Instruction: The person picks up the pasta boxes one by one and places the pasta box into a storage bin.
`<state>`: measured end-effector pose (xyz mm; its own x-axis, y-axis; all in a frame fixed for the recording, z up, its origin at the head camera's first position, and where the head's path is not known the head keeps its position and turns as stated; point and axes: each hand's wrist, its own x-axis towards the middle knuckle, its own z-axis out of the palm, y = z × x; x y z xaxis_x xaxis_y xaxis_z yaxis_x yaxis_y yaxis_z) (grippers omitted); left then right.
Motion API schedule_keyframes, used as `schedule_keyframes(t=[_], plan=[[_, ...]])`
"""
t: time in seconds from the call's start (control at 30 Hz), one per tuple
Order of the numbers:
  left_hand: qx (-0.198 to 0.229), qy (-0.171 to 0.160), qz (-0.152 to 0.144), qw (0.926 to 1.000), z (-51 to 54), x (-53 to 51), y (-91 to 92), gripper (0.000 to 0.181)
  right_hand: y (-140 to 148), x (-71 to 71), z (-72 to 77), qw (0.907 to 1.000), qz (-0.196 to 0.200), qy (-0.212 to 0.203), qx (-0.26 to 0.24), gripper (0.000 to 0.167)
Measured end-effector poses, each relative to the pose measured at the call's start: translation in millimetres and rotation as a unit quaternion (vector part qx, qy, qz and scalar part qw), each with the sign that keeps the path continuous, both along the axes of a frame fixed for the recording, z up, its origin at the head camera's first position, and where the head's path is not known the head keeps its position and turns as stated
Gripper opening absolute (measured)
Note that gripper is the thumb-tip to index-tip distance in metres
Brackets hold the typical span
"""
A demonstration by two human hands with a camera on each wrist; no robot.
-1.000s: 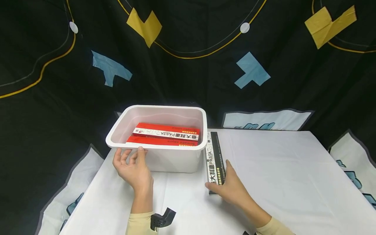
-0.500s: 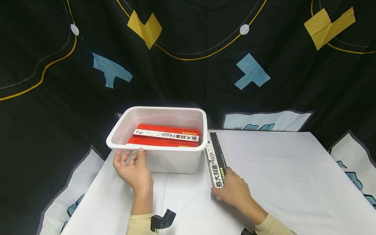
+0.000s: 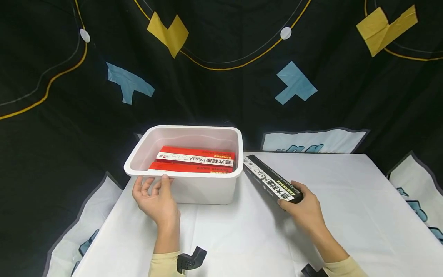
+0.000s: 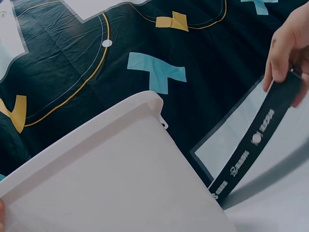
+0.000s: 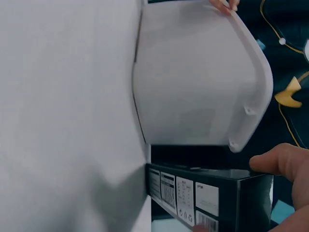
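In the head view a white plastic bin [image 3: 204, 188] stands at the table's left, with two red pasta boxes [image 3: 195, 156] lying inside it. My left hand [image 3: 157, 200] holds the bin's front rim near the left corner, fingers bent under the lip. A black-and-white pasta box [image 3: 268, 179] is in my right hand [image 3: 306, 209], which grips its near end between thumb and fingers. That end is lifted off the cloth; the far end is low beside the bin's right wall. In the right wrist view printed labels and a barcode show on the black box [image 5: 207, 193].
A white cloth covers the table [image 3: 346, 200], its far edge just behind the bin. Behind hangs a black curtain [image 3: 221, 96] with yellow and blue patches. Black wrist cameras [image 3: 190, 259] sit at both sleeves.
My right hand has moved to the right with the black pasta box, swinging its near end right and lifting it. The left hand and the bin have stayed put.
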<state>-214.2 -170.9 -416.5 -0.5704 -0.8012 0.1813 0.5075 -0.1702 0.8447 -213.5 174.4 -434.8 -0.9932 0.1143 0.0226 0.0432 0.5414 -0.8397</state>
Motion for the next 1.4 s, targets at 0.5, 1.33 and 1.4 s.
schedule_keyframes(t=[0.5, 1.33, 1.4], plan=[[-0.005, 0.003, -0.001, 1.0, -2.6, -0.3, -1.2, 0.071, 36, 8.0, 14.0, 0.9817, -0.043, 0.024, -0.184, 0.068], [0.003, 0.001, 0.0, 1.0, -1.5, -0.9, -1.2, 0.071, 102, 15.8, 55.9, 0.8976, 0.017, 0.144, -0.416, 0.058], [0.0, -0.002, 0.0, 1.0, -2.1, -0.6, -0.6, 0.07, 102, 13.3, 64.3, 0.8885, 0.024, 0.151, -0.433, 0.058]])
